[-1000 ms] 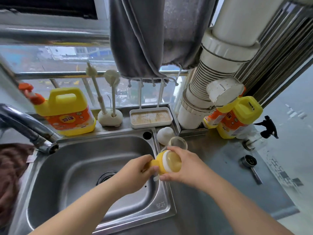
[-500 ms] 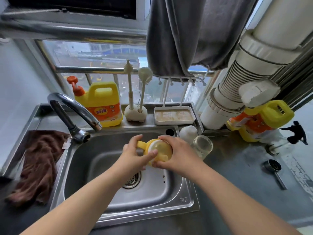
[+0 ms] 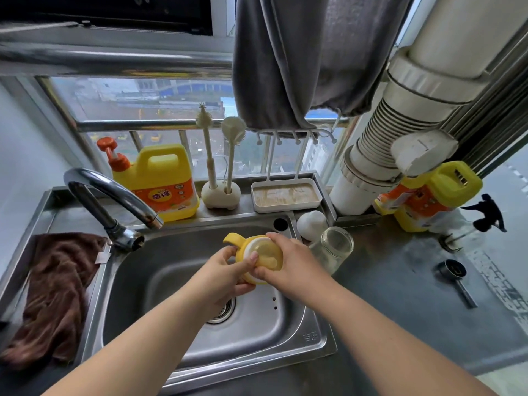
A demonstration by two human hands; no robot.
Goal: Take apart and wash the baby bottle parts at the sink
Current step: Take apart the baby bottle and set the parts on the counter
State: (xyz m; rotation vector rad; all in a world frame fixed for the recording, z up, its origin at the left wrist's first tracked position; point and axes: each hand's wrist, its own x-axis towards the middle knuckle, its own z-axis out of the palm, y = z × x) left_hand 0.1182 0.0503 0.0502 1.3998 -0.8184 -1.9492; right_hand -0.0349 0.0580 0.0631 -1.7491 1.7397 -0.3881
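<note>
Over the steel sink (image 3: 311, 335) I hold the yellow bottle top with its handles (image 3: 264, 257). My left hand (image 3: 228, 274) grips it from the left, thumb pressed on its pale inner face. My right hand (image 3: 288, 265) curls over it from the right, fingertips on its rim. The clear bottle body (image 3: 334, 248) lies on its side on the counter just right of my right hand. A white dome cap (image 3: 311, 224) stands behind it.
The tap (image 3: 114, 198) arches over the sink's left. On the back ledge stand a yellow detergent jug (image 3: 160, 184), a brush holder with two brushes (image 3: 221, 192) and a white tray (image 3: 285, 195). A brown cloth (image 3: 54, 292) lies left; a metal scoop (image 3: 454, 277) lies right.
Both hands have carried the yellow top left from above the counter edge to over the sink basin. The view has shifted left, and the clear bottle body now lies apart on the counter.
</note>
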